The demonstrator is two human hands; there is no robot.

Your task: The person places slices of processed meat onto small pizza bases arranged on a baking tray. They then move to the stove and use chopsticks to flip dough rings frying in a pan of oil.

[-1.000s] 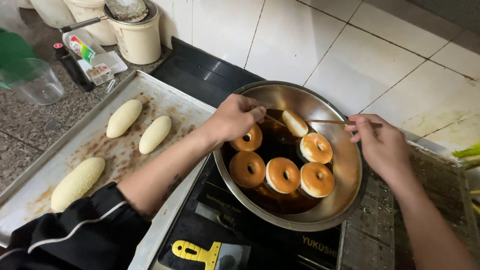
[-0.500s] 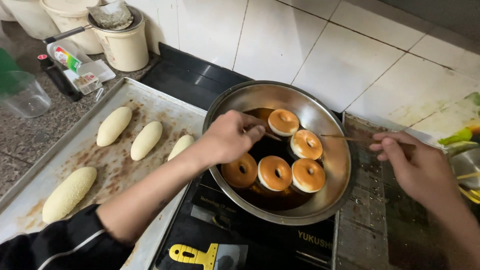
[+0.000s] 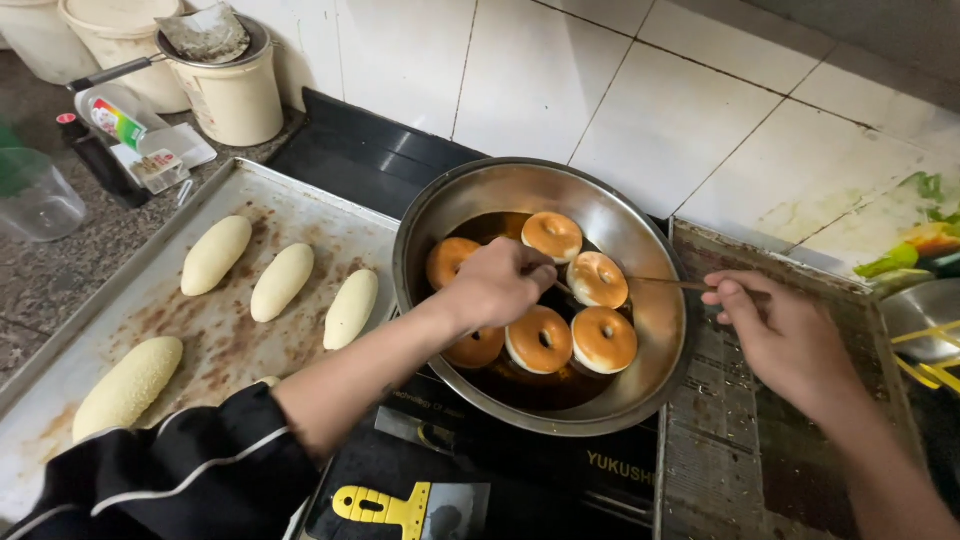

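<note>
- Nearest the camera, a black sleeve with white piping covers the left arm, which crosses over the edge of a black stove; a yellow-handled scraper lies on the stove's front.
- To the left, a stained metal baking tray rests on the tabletop and carries long pale dough pieces lying apart from one another.
- The left hand hangs over the metal pan, knuckles up, fingers curled together on a thin stick that pokes out toward the rings; the hand hides how exactly it is gripped.
- In the pan, golden ring doughnuts float close together in dark oil; the left hand covers part of two of them.
- The right hand sits just outside the pan's right rim, above a greasy wire rack, fingers bent and pinching a thin skewer whose tip reaches to the doughnut cluster.
- At the far right, a metal bowl and green vegetables sit at the frame's edge.
- Farther back on the left, a clear plastic cup, small packets and a cream bucket with a lidded top stand near the white tiled wall.
</note>
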